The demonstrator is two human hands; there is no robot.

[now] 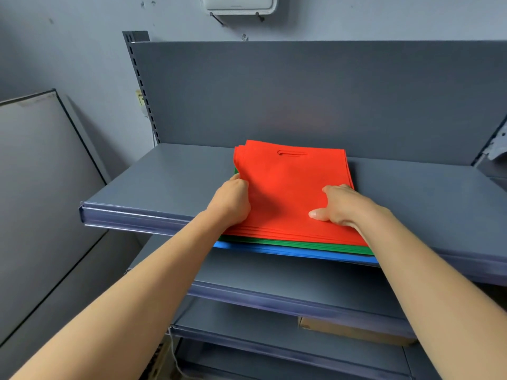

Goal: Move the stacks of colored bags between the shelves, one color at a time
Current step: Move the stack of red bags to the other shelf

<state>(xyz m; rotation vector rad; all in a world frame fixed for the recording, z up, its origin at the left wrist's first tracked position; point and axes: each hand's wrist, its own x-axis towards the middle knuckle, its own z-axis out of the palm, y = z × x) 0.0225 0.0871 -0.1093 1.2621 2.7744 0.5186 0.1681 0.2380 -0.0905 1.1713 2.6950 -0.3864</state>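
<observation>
A: Where are the red bags (pixel 288 187)?
B: On the top shelf (pixel 164 176), over green bags (pixel 301 244) and blue bags (pixel 274 250), between my hands. My left hand (pixel 233 201) curls round their left edge. My right hand (pixel 340 204) lies thumb-down at their right edge, and I cannot tell whether it grips.

Under the fingers (pixel 318 214), the red bags (pixel 288 185) were a plain, vivid orange-red. Just below the fingers, the green bags (pixel 315 244) showed as a solid green band and the blue bags (pixel 288 252) as bright blue. The shelf (pixel 164 182) around them was matte slate grey, unpatterned; far below sat a brown cardboard box (pixel 351 331).
</observation>
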